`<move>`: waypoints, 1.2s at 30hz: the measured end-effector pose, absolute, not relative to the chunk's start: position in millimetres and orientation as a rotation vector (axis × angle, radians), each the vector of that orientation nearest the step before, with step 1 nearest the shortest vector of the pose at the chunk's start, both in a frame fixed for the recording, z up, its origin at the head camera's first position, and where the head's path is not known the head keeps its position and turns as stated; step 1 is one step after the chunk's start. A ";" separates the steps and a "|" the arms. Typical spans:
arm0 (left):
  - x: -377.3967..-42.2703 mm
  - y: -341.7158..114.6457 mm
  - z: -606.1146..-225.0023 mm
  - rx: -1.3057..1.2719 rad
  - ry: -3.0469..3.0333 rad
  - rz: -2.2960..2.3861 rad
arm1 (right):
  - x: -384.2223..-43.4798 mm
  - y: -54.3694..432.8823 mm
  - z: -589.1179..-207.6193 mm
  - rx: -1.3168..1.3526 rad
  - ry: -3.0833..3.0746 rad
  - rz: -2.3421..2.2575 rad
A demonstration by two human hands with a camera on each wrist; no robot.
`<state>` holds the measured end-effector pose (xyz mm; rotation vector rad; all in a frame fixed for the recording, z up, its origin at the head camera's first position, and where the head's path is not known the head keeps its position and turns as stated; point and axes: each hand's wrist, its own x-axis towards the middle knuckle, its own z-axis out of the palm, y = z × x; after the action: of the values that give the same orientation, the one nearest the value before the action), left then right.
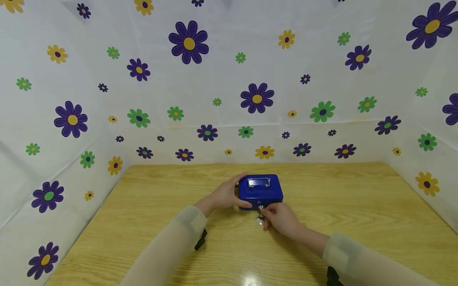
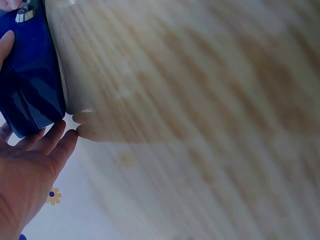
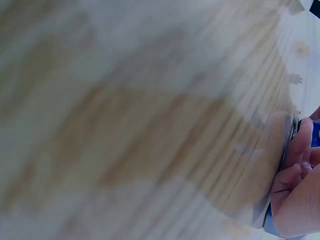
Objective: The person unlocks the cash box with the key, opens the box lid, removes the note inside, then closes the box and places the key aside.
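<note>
A blue metal cash box (image 1: 264,195) lies on the wooden table with its lid down and a silver handle (image 1: 259,182) folded flat on top. My left hand (image 1: 224,194) holds the box at its left end, thumb at the front and fingers around the side and back. At the front lock (image 2: 25,16), my right hand (image 1: 285,219) pinches a key, mostly covered by the fingers. Silvery keys (image 1: 260,220) dangle beneath the lock. The right wrist view shows the right hand's curled fingers (image 3: 299,150) against the box front.
Light wood-grain tabletop (image 1: 171,182) surrounds the box on all sides. A white cloth (image 1: 222,75) printed with purple, green and yellow flowers stands as a wall at the back and both sides.
</note>
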<state>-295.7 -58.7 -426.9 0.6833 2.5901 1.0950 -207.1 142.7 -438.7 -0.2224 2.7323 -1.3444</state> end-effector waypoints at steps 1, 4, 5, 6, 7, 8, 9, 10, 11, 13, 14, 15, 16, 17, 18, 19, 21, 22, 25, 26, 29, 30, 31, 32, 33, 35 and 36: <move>-295.7 -58.7 -427.5 0.689 2.591 1.094 | -207.1 143.1 -439.2 -0.191 2.673 -1.402; -295.9 -58.6 -428.3 0.700 2.591 1.093 | -207.4 144.5 -439.1 -0.108 2.499 -1.545; -296.2 -58.6 -428.4 0.700 2.589 1.098 | -207.7 144.8 -438.6 -0.089 2.454 -1.579; -296.4 -58.6 -428.3 0.699 2.589 1.099 | -208.0 145.2 -438.2 -0.078 2.417 -1.604; -296.1 -58.5 -427.9 0.699 2.587 1.100 | -208.1 145.7 -438.0 -0.066 2.392 -1.618; -296.0 -58.3 -427.6 0.698 2.585 1.100 | -208.0 146.0 -437.8 -0.059 2.375 -1.627; -295.8 -58.2 -427.3 0.698 2.582 1.102 | -207.9 146.2 -437.4 -0.059 2.375 -1.622; -295.6 -58.1 -427.0 0.698 2.580 1.102 | -207.7 146.4 -437.3 -0.061 2.380 -1.613; -295.5 -58.0 -427.0 0.697 2.579 1.100 | -207.7 146.6 -437.4 -0.062 2.386 -1.605; -295.3 -58.0 -427.0 0.699 2.581 1.094 | -207.3 147.0 -438.0 -0.073 2.397 -1.594; -295.2 -58.0 -427.3 0.700 2.583 1.094 | -206.9 147.3 -438.0 -0.086 2.399 -1.597; -295.3 -58.1 -427.5 0.700 2.584 1.094 | -206.4 148.0 -438.1 -0.101 2.402 -1.602; -295.5 -58.2 -427.9 0.700 2.587 1.093 | -205.7 148.9 -438.2 -0.112 2.399 -1.614; -295.5 -58.3 -428.3 0.699 2.589 1.093 | -204.8 150.2 -438.0 -0.122 2.394 -1.625; -295.6 -58.3 -428.7 0.699 2.592 1.091 | -203.7 152.0 -437.5 -0.141 2.393 -1.638; -295.6 -58.3 -429.1 0.697 2.593 1.092 | -202.1 153.9 -436.3 -0.151 2.396 -1.644; -295.8 -58.3 -429.8 0.694 2.596 1.090 | -198.4 158.8 -432.9 -0.177 2.427 -1.623; -295.8 -58.5 -430.5 0.690 2.598 1.089 | -196.6 161.3 -430.7 -0.185 2.454 -1.594; -295.7 -59.4 -432.4 0.685 2.601 1.084 | -191.1 169.3 -422.6 -0.229 2.575 -1.455; -295.7 -59.7 -432.7 0.684 2.601 1.085 | -189.8 172.2 -419.8 -0.251 2.618 -1.406; -295.6 -60.2 -433.3 0.690 2.605 1.081 | -188.0 181.2 -411.4 -0.341 2.767 -1.271; -295.5 -60.3 -433.2 0.692 2.605 1.080 | -188.8 184.1 -409.1 -0.376 2.816 -1.240; -295.4 -60.4 -432.9 0.694 2.604 1.080 | -190.3 187.1 -407.0 -0.422 2.871 -1.211; -295.3 -60.3 -432.5 0.693 2.601 1.083 | -192.6 190.1 -405.2 -0.470 2.930 -1.188; -295.2 -60.2 -432.1 0.694 2.601 1.081 | -195.8 193.0 -403.7 -0.515 2.992 -1.160; -295.2 -59.9 -431.1 0.692 2.600 1.080 | -204.2 198.6 -402.7 -0.605 3.102 -1.101; -295.4 -59.7 -430.6 0.693 2.601 1.079 | -209.1 201.1 -402.6 -0.643 3.138 -1.086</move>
<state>-295.4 -59.7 -430.6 0.6927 2.6006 1.0789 -209.1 201.1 -402.6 -0.6430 3.1378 -1.0856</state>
